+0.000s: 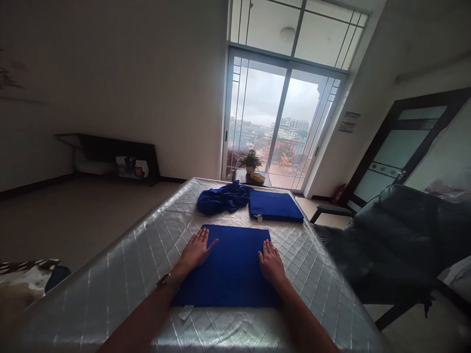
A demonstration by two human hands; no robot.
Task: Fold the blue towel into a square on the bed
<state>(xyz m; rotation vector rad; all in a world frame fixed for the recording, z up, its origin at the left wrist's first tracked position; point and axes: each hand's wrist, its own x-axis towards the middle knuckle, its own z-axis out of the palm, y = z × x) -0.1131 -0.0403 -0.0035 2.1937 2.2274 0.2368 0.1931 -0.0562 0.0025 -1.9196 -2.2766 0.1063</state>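
Observation:
A folded blue cloth lies flat on the quilted plastic-wrapped mattress in front of me. My left hand rests open, fingers stretched, on the cloth's left edge. My right hand lies flat and open on its right side. A white tag sticks out at the cloth's near left corner. Farther away sit a neatly folded blue cloth and a crumpled blue cloth.
A black leather chair stands close to the mattress's right side. Beyond the far end are a small table with a potted plant and glass balcony doors. A dark shelf lines the left wall.

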